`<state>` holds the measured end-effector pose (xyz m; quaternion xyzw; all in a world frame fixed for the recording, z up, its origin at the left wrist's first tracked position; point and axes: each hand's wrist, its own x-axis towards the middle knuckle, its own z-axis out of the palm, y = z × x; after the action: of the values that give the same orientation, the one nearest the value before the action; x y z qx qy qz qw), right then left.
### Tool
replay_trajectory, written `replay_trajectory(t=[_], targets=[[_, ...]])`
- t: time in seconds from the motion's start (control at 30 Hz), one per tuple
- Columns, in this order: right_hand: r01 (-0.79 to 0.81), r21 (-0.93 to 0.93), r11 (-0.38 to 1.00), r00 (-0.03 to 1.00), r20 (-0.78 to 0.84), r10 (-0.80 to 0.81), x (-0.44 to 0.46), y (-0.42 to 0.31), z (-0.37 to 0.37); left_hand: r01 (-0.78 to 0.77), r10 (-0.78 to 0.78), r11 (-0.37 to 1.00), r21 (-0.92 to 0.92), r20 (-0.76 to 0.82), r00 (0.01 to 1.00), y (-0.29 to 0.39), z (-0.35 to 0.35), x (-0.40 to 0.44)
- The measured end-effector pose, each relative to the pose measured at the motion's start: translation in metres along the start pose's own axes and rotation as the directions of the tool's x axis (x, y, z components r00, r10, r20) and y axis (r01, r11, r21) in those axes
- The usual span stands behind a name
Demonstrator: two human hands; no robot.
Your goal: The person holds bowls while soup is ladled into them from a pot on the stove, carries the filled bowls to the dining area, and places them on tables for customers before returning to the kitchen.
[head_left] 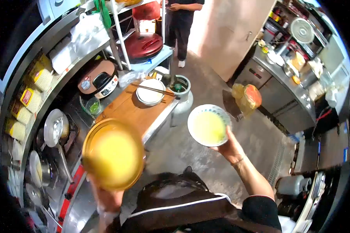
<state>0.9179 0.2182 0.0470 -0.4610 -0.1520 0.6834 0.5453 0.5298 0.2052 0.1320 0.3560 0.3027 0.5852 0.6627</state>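
Observation:
My left hand (109, 200), partly blurred, grips a round yellow-brown bowl (90, 134) from below at its near side. Yellow liquid fills much of it, and it is held over the edge of the counter. Over the floor, my right hand (233, 149) holds up a white bowl (191, 123) with a patterned inner rim, fingers around its right side and underside. Pale yellow liquid lies in this bowl too. Beyond the left bowl, a wooden board (122, 106) carries stacked white bowls (148, 101) with chopsticks (153, 89) across the top.
A glass of chopped greens (93, 105) and a rice cooker (99, 79) stand on the left counter. Pans (55, 126) sit nearer on that side. A bin with a yellow bag (241, 97) stands on the floor at right. Another person (181, 27) stands at the back.

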Motion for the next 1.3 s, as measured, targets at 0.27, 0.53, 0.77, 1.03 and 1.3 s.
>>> replay_trajectory(t=[0.27, 0.53, 0.77, 1.03, 1.3], targets=[[0.087, -0.033, 0.996, 0.996, -0.032, -0.088, 0.063, -0.161, -0.101, 0.248, -0.253, 0.844, -0.475, 0.054, 0.966, -0.150, 0.121, 0.181], [0.104, 0.002, 0.995, 0.994, -0.047, -0.104, 0.209, -0.285, -0.171, 0.217, -0.193, 0.848, -0.483, 0.100, 0.976, -0.251, 0.196, 0.388], [0.125, -0.099, 0.987, 0.990, -0.060, -0.131, 0.356, -0.413, -0.160, 0.150, -0.156, 0.856, -0.496, 0.029, 0.987, -0.294, 0.248, 0.555], [-0.079, -0.252, 0.965, 0.997, -0.039, 0.072, 0.564, -0.531, -0.167, -0.017, -0.100, 0.876, -0.483, -0.217, 0.971, -0.321, 0.288, 0.704], [-0.112, -0.332, 0.937, 0.897, 0.373, 0.239, 0.798, -0.606, -0.089, -0.260, -0.036, 0.819, -0.512, -0.498, 0.867, -0.340, 0.297, 0.844]])
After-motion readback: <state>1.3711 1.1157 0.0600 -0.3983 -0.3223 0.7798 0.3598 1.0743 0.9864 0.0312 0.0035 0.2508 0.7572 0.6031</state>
